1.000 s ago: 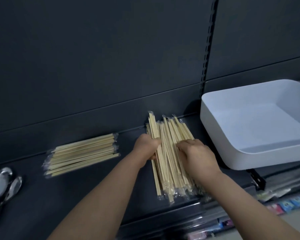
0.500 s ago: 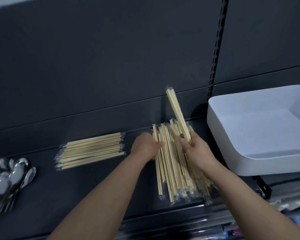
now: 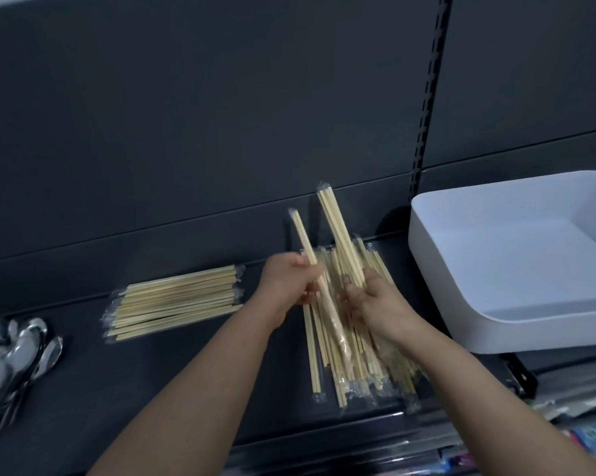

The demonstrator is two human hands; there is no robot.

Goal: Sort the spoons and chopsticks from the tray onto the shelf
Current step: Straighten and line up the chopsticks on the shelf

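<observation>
While the left hand (image 3: 286, 286) curls its fingers round one wrapped chopstick pair (image 3: 303, 238) and the right hand (image 3: 382, 307) clamps its fingers on a second wrapped pair (image 3: 338, 228), both pairs tilt up and away over the loose chopstick pile (image 3: 362, 369) lying on the dark shelf (image 3: 186, 372). A tidy chopstick stack (image 3: 176, 300) lies crosswise on the shelf left of the hands, with the spoons (image 3: 18, 352) heaped at the far left and the white tray (image 3: 461, 304) just right of the pile.

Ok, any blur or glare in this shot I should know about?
Head view: dim overall; the left hand and its chopstick pair are motion-smeared, the right hand and its chopstick bundle a little sharper; the spoons carry bright glare.
</observation>
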